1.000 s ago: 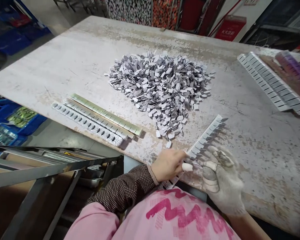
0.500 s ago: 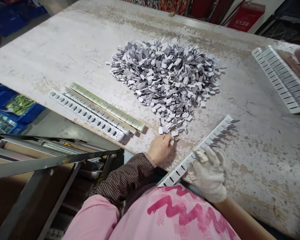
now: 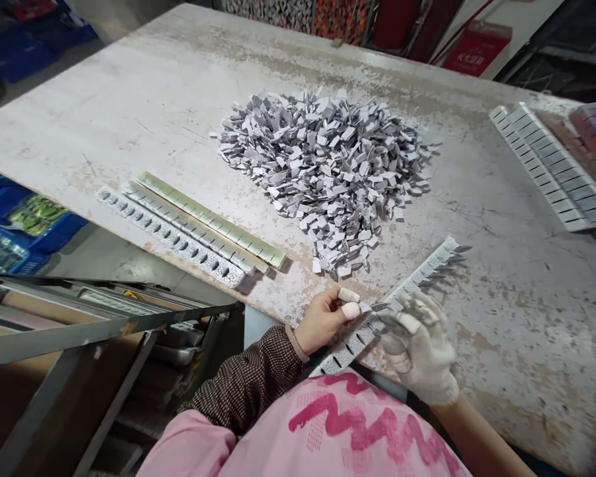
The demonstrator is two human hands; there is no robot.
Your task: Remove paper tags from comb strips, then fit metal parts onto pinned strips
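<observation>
White covers sit on the thumb and forefinger of my left hand (image 3: 328, 318), which pinches a small pointed piece (image 3: 378, 307) by its pale end. Its dark tip points right, over a speckled white slotted strip (image 3: 353, 343). The strip lies diagonally, its near end at my shirt; several pointed pieces stick out along its far half. My right hand (image 3: 422, 348), in a white knit glove, is at the strip's right side with bent fingers. Motion blur hides what those fingers grip. Ahead of my left hand lies a heap of small white and grey flat pieces (image 3: 322, 165).
Slotted strips, one speckled (image 3: 171, 235) and one greenish (image 3: 211, 218), lie at the table's left edge. More slotted strips (image 3: 551, 169) rest at the right. A metal rack (image 3: 104, 328) stands at lower left, near blue bins (image 3: 54, 235). A red box (image 3: 477, 50) is beyond the table.
My left hand has moved from the heap's near edge toward me and right, bringing a pointed piece to the strip. My right hand has shifted slightly, its fingers now blurred.
</observation>
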